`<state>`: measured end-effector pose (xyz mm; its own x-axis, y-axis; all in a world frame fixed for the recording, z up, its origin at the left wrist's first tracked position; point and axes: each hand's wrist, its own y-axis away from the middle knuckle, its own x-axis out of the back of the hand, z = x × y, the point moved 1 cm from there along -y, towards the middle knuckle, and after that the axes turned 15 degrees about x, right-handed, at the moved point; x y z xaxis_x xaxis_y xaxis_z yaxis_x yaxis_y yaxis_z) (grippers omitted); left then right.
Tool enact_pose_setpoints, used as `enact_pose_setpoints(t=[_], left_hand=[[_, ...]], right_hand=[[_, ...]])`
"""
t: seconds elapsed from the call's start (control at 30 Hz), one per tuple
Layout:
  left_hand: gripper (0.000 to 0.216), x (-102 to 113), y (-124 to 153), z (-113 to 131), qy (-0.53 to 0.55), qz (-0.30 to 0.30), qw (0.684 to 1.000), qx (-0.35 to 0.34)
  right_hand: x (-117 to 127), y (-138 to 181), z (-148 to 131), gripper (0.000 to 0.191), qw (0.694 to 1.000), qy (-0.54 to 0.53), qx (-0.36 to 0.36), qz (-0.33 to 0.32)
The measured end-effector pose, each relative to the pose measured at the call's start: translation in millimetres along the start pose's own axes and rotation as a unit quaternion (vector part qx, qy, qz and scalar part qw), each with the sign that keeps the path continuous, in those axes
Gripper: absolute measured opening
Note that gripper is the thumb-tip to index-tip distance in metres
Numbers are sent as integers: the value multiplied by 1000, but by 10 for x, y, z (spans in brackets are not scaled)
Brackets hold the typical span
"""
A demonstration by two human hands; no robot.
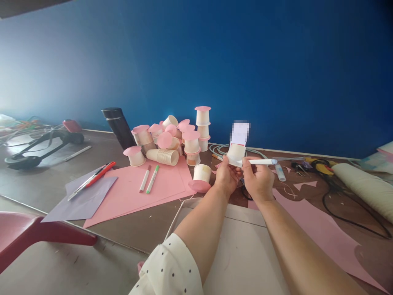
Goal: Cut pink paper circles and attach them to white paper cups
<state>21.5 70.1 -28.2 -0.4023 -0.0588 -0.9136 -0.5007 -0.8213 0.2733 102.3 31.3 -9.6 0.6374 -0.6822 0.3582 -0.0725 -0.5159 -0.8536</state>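
Observation:
My left hand (227, 177) is closed around the lower part of a white paper cup (236, 154), which is held upside down with its wide rim low. In my right hand (258, 176) is a white marker pen (260, 162), its tip end close to the cup's rim; whether it touches cannot be made out. Just behind the cup stands a pale, blurred-out sheet (240, 133). To the left of my left hand, another paper cup (202, 173) rests with a pink paper disc (200, 186) at its bottom.
Several paper cups with pink discs are stacked behind; a cup stack (162, 157) lies sideways. Pink sheets (123, 194) carry two markers (152, 179). Left are a red cutter (92, 179), a black bottle (118, 127) and headphones (46, 149). Cables and a roll (362, 186) lie right.

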Motion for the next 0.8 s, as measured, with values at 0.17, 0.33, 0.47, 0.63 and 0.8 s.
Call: enact_pose_setpoints(t=[0.17, 0.33, 0.47, 0.63, 0.8], left_hand=[[38, -3, -4, 0, -4, 1, 1000, 1], [38, -4, 10, 1, -15, -9, 1000, 3], [38, 1, 3, -4, -17, -15, 1000, -5], [37, 6, -10, -7, -11, -19, 1000, -19], [38, -2, -6, -5, -15, -20, 1000, -15]], right_hand=[[-10, 6, -13, 30, 1000, -21, 0, -8], [-19, 8, -4, 30, 999, -50, -7, -12], [-17, 10, 1, 29, 1000, -23, -3, -14], [-22, 16, 3, 27, 999, -24, -1, -23], [-20, 20, -13, 27, 999, -39, -11, -23]])
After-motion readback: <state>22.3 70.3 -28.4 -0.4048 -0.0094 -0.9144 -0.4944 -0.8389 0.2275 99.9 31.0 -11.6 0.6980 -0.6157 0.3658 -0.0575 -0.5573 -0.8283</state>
